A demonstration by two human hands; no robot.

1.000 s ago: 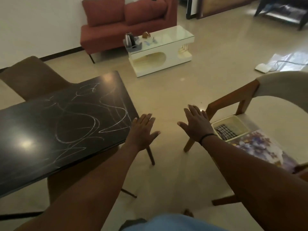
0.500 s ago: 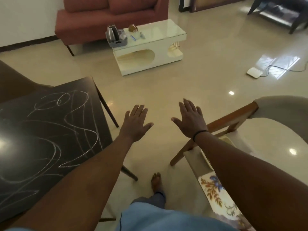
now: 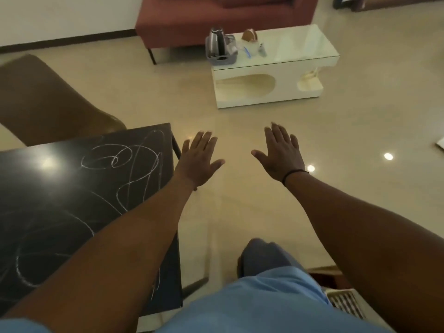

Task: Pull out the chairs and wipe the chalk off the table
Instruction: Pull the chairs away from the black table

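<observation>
A black table (image 3: 60, 188) with white chalk scribbles (image 3: 134, 164) fills the left side. A brown padded chair (image 3: 48, 102) stands behind its far edge. My left hand (image 3: 198, 161) hovers flat, fingers spread, just past the table's right edge and holds nothing. My right hand (image 3: 282, 155) is stretched out over the bare floor, palm down, also spread and holding nothing. A corner of the wooden chair (image 3: 329, 277) and a slatted basket (image 3: 346, 302) show at the bottom right, mostly hidden by my right arm.
A white glass-topped coffee table (image 3: 295, 66) with a kettle (image 3: 217, 43) in a grey tray stands ahead. A red sofa (image 3: 216, 18) lines the wall behind it. Glossy beige floor lies between the tables. My blue trouser leg (image 3: 262, 280) is below.
The view has swung left and nearer: the wooden chair with the floral cushion has slid almost out of sight at bottom right. Both hands stay spread and holding nothing.
</observation>
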